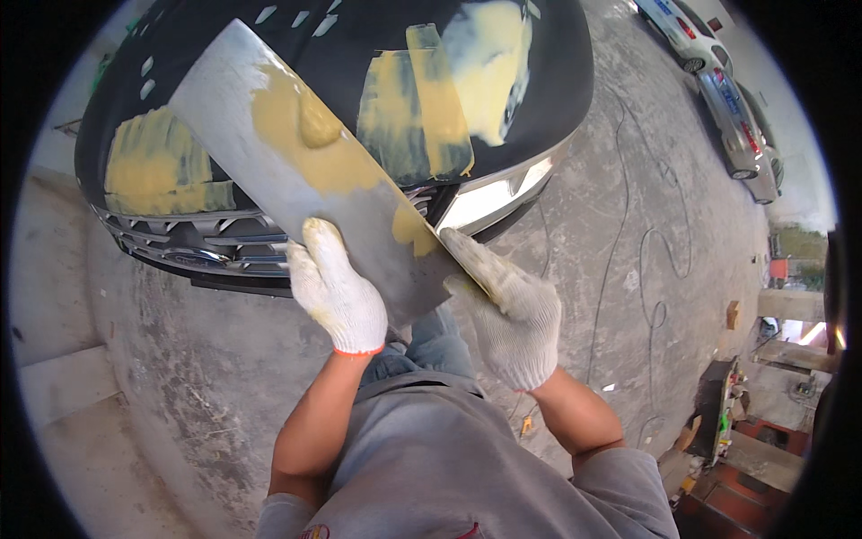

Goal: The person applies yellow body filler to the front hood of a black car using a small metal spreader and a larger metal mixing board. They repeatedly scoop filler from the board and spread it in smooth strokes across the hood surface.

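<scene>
My left hand (337, 283), in a white knit glove with putty-stained fingertips, grips a long grey metal board (283, 189) from its left side. Yellow putty (319, 126) lies in a lump and smears on the board. My right hand (503, 305), also gloved and stained, holds a thin putty-smeared spreader (473, 271), seen nearly edge-on, against the board's right edge. Beyond is a dark car hood (323, 72) with yellow putty patches at left (153, 166) and centre (413, 103), and a paler patch (485, 63) at right.
The car's grille (153, 242) and headlamp (498, 193) face me. Cables (664, 269) snake over the concrete floor at right. Other cars (732, 121) stand at the back right. Assorted items (718, 409) lie along the lower right side.
</scene>
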A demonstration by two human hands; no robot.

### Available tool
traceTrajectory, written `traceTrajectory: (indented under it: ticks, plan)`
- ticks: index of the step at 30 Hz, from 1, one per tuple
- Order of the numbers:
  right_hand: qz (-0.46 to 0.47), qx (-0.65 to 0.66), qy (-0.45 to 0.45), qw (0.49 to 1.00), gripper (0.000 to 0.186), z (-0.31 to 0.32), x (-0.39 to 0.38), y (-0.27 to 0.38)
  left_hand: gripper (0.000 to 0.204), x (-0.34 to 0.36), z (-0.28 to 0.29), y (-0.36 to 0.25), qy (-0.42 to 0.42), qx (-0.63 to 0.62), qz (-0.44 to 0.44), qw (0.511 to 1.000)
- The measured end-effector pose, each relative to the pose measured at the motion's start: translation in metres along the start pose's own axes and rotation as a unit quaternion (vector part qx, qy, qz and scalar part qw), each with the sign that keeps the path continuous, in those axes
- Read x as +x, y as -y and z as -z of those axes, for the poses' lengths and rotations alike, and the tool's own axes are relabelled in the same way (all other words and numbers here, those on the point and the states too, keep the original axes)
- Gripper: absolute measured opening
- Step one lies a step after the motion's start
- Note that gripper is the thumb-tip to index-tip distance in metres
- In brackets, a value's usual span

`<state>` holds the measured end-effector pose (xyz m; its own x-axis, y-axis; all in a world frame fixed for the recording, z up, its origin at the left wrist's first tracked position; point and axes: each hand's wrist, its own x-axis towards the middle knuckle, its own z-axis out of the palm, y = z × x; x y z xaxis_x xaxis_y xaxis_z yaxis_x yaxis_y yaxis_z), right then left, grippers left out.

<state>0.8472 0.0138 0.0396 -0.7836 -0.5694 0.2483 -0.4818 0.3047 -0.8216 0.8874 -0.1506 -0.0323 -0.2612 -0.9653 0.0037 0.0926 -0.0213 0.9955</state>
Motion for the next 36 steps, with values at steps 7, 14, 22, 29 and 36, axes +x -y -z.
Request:
traceTrajectory:
  ticks: [7,14,22,29,36]
  plan:
    - [0.221,-0.263,-0.095,0.934,0.044,0.025,0.134,-0.091,0.053,0.039,0.001,-0.026,-0.080,-0.065,0.024,0.994]
    - [0.316,-0.310,-0.110,0.890,0.038,-0.013,0.319,-0.139,0.055,0.038,0.008,-0.027,-0.190,0.008,-0.004,0.982]
    - [0.323,-0.317,-0.034,0.891,0.041,-0.025,0.250,-0.137,0.052,0.035,0.021,-0.013,-0.181,0.054,0.031,0.981]
    - [0.343,-0.261,0.003,0.902,0.041,-0.031,0.108,-0.167,0.047,0.029,0.012,-0.009,-0.150,-0.010,0.001,0.989]
    - [0.357,-0.326,-0.081,0.872,0.040,-0.009,0.074,-0.185,0.048,0.021,0.019,-0.002,-0.105,0.046,-0.049,0.992]
